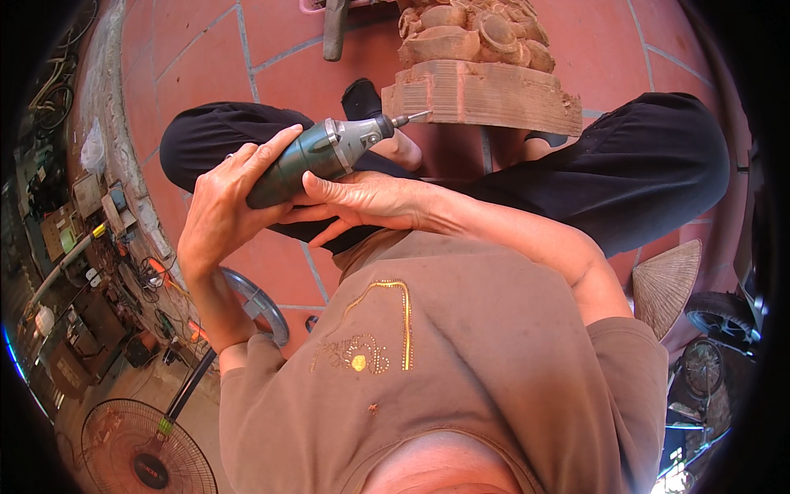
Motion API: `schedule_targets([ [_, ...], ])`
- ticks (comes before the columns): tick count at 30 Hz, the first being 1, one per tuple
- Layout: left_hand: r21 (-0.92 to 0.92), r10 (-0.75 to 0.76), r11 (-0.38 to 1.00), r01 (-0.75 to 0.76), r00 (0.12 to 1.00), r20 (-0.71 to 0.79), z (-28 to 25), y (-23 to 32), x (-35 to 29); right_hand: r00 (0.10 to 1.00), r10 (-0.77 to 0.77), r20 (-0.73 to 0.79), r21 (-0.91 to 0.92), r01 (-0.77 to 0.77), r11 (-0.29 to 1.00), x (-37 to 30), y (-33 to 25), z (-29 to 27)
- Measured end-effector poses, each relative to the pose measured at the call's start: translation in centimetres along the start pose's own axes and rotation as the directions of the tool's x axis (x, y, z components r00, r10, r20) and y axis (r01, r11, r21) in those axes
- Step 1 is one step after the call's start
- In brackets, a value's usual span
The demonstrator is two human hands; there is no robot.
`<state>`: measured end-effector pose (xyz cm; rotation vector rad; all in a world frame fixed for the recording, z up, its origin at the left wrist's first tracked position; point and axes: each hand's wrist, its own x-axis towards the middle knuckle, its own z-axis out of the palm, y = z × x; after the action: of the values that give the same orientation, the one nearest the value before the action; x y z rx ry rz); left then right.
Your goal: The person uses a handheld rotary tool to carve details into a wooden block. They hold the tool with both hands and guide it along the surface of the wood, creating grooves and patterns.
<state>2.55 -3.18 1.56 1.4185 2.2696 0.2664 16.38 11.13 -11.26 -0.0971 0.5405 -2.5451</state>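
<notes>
Left of centre, above the lap, the left hand (222,189) is wrapped around a rotary tool (300,163), its fingers (267,150) lying over the upper side of the green body. The right hand (383,202) comes in from the other side, thumb up by the tool's lower edge, fingers loosely parted below it. Past the green body sits a grey collar (358,138), then a slim bit (415,115) pointing right, toward the carving (477,41). The bit's tip shows in front of the ridged base (502,95); from this angle I cannot tell whether it touches the wood, nor whether the right fingers grip the tool. The carving stands upright beyond the hands, at the top of the view, between bent knees in black trousers (650,169). A dark stick (334,33) is left of it, over red tiles (193,70). Nearer is the brown shirt (485,329), with gold trim on its front. Farther out, a fan (115,449) stands at lower left, below strewn gear (74,313), while a woven hat (665,288) and a wheel (720,317) are at the right.
</notes>
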Motion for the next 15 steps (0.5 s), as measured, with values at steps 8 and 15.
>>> schedule_targets([
  [8,-0.025,0.022,0.999,-0.022,0.999,-0.026,0.06,-0.27,0.47,1.0,-0.018,-0.024,0.007,0.018,1.0,0.06,-0.53,0.16],
  [15,-0.033,0.012,0.999,-0.013,0.999,-0.036,0.37,-0.28,0.55,0.999,-0.038,-0.019,-0.002,0.038,0.999,0.03,-0.61,-0.14],
])
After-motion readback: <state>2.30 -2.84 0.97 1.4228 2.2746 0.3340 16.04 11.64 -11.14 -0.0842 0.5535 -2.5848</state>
